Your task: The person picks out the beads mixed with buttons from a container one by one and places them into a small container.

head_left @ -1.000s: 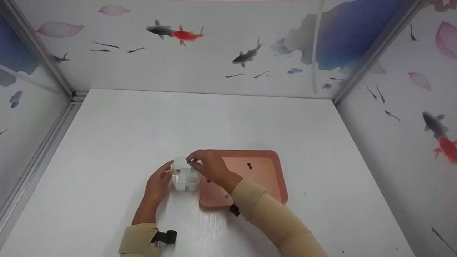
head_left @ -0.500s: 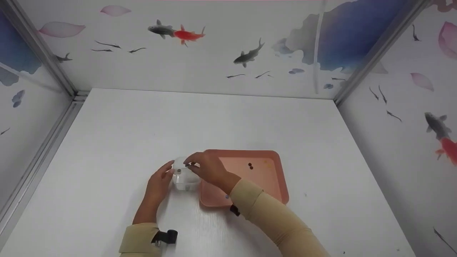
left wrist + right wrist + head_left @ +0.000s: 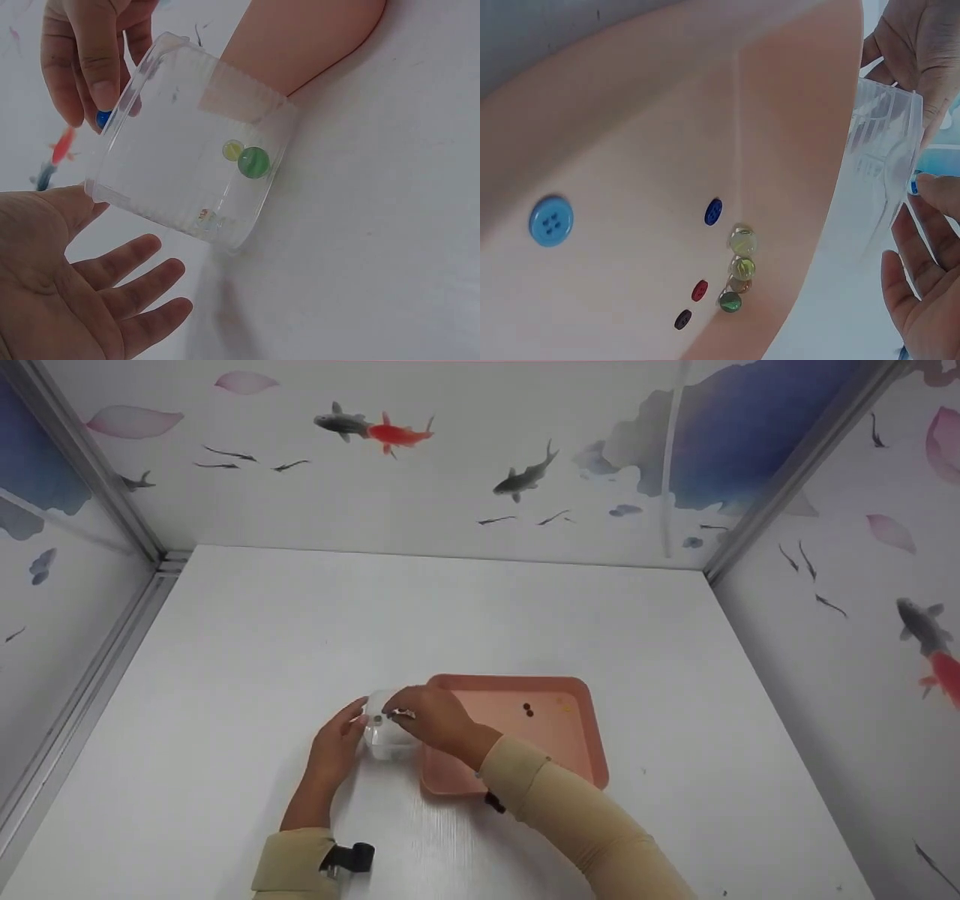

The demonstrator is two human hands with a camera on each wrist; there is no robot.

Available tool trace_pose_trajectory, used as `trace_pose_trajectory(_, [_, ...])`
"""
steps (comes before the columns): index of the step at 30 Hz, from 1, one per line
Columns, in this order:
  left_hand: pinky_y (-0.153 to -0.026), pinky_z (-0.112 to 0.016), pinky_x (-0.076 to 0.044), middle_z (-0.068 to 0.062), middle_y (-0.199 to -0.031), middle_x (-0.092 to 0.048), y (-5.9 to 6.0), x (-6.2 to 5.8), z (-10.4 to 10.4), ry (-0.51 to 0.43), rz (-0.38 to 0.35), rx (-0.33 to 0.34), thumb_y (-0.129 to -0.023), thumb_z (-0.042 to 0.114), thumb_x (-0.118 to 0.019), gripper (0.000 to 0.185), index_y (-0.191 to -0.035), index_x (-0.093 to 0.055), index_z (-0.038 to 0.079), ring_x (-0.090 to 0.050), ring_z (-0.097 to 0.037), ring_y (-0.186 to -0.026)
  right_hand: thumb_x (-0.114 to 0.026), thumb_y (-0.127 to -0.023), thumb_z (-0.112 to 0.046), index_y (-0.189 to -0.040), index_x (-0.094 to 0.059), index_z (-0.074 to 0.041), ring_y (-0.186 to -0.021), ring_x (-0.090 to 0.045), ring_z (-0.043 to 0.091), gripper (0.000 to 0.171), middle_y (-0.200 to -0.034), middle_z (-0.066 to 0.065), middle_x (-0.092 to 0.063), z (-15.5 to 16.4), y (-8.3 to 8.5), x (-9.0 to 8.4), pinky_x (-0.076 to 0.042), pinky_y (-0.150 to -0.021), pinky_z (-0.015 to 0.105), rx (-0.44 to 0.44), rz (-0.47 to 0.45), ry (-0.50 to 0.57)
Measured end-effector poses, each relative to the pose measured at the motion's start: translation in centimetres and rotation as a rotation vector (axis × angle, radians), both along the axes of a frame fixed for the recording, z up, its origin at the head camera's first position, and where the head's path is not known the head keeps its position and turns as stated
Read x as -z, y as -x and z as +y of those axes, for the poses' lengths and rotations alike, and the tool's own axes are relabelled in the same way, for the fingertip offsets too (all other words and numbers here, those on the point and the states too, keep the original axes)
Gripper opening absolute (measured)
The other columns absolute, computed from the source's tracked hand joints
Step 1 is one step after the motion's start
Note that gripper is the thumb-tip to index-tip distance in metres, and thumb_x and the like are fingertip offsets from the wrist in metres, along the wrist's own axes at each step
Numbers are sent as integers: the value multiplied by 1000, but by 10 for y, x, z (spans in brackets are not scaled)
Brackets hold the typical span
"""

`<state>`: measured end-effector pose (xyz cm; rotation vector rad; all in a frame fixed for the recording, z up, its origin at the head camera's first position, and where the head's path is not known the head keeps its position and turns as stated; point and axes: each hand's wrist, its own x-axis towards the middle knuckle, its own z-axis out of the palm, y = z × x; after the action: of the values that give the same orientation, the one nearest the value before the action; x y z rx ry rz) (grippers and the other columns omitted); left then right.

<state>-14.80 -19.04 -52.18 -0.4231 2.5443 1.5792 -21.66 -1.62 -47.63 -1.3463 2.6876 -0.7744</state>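
A small blue marble [image 3: 103, 118], pinched in the right hand's [image 3: 431, 720] fingertips, sits at the rim of a clear plastic cup [image 3: 187, 146] holding what look like green and yellow marbles, steadied by the open left hand [image 3: 334, 742] beside a pink tray [image 3: 577, 750].

Pink tray [image 3: 581, 720], clear cup [image 3: 187, 172], green marble [image 3: 253, 162], light-blue button [image 3: 550, 220]
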Motion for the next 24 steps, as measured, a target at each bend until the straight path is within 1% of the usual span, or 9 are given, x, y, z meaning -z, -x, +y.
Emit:
trace_pose_trajectory(5, [-106,-54,-38,-19,-147,-42,0,3,-1,-4,14,9,-104,29,-44,46,-148,-40,16,-44,-39,-132,-69,-90,-10,-109,-74,-12,-103,-66,9,20,-108,-3,-72,-2,0,3,-51,-87,18,-8,-2,-62])
trace_pose_trajectory(9, [-107,-54,-37,-18,-148,-42,0,3,-1,-16,8,5,-104,30,-43,46,-148,-40,16,-43,-39,-132,-69,-90,-11,-109,-74,-14,-104,-65,8,20,-107,-5,-72,-3,0,4,-51,-87,19,-25,25,-89])
trace_pose_trajectory(15, [-106,-54,-38,-18,-147,-42,0,2,-1,-18,7,2,-104,29,-43,45,-147,-41,15,-45,-39,-131,-68,-91,-12,-110,-74,-15,-105,-65,8,21,-108,-6,-72,-3,-2,1,-51,-88,20,-35,44,-109])
trace_pose_trajectory(24, [-106,-54,-38,-18,-147,-42,0,1,-1,-5,7,4,-104,30,-42,46,-147,-40,15,-45,-39,-131,-68,-91,-12,-111,-74,-16,-105,-64,9,21,-109,-6,-72,-4,-3,-2,-52,-88,22,-26,29,-135])
